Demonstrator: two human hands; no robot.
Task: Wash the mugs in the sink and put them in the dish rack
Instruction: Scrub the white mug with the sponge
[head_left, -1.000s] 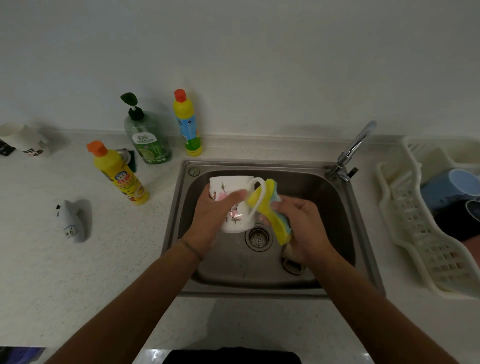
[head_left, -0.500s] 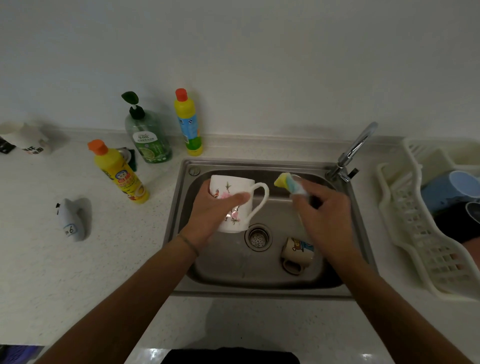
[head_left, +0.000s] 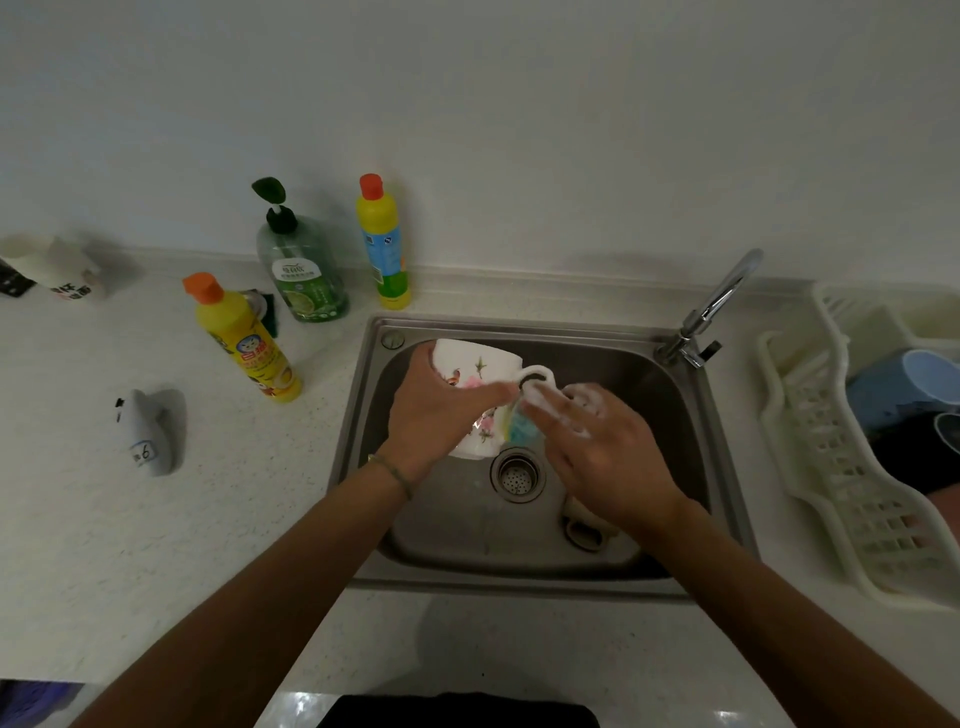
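Over the sink (head_left: 722, 467), nearest: right hand (head_left: 602, 457), foamy, pressing sponge (head_left: 519, 428) against floral mug (head_left: 480, 384). Left hand (head_left: 441, 415) wrapped round mug body. Soapy ceramic, slippery, breakable; best held by the body. Mug tilted, long axis running up-left, handle rightward. Farther right: dish rack (head_left: 831, 467).

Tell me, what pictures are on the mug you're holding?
The white mug has pink flowers and a small bird, seen in the head view.
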